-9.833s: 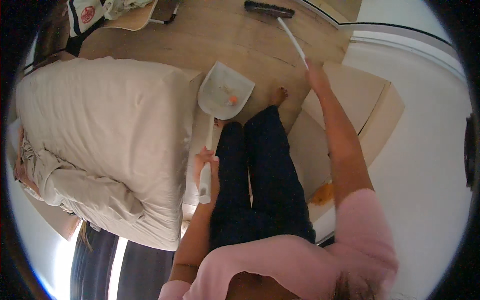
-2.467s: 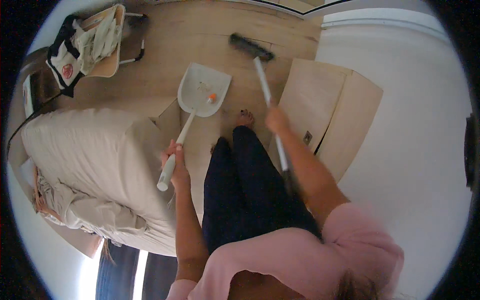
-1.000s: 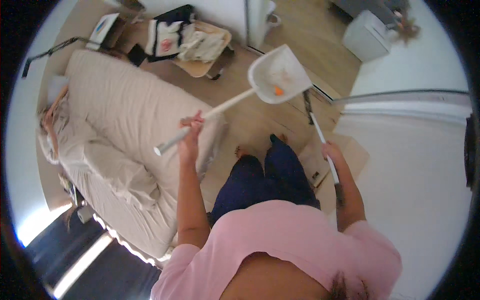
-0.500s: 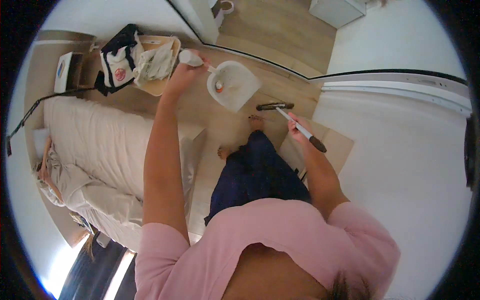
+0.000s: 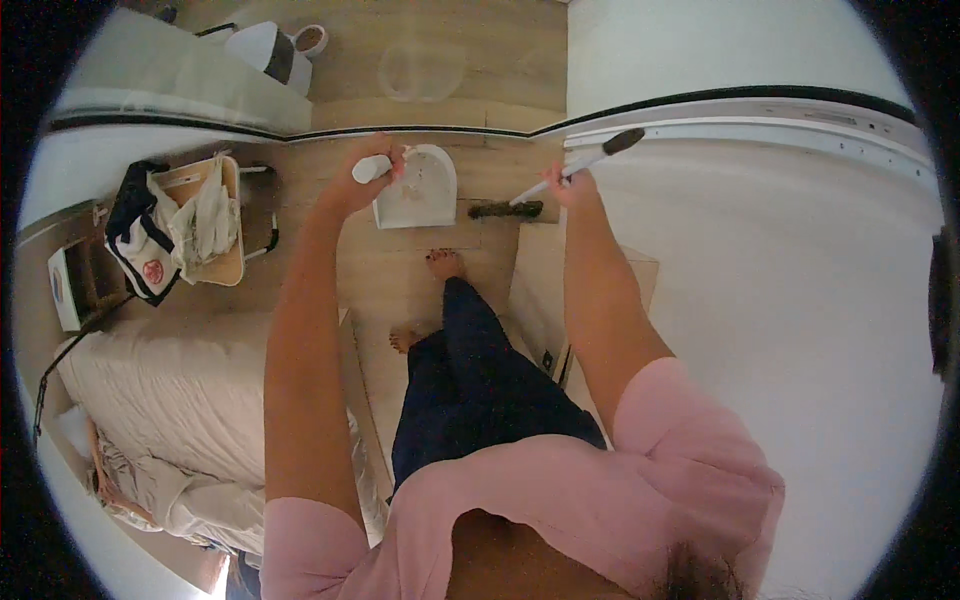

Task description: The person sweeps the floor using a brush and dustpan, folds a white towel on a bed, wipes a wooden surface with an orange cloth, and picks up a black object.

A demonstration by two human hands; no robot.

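My left hand is closed around the white handle of a dustpan. The pan is pale, its wide straight edge faces me, and small bits of debris lie in it. My right hand grips the white stick of a broom. Its dark bristle head hangs just right of the pan, apart from it, and the stick's dark end points up and to the right. Whether pan or bristles touch the floor, I cannot tell.
My bare feet stand on the wooden floor between a beige-covered bed and a low beige box. A chair with clothes and a bag stands at the left. A dark-edged mirror runs along the far side.
The view has turned, so the room sits further left. The dustpan has swung so its straight edge faces me. The broom stick's dark end now points away instead of toward me.
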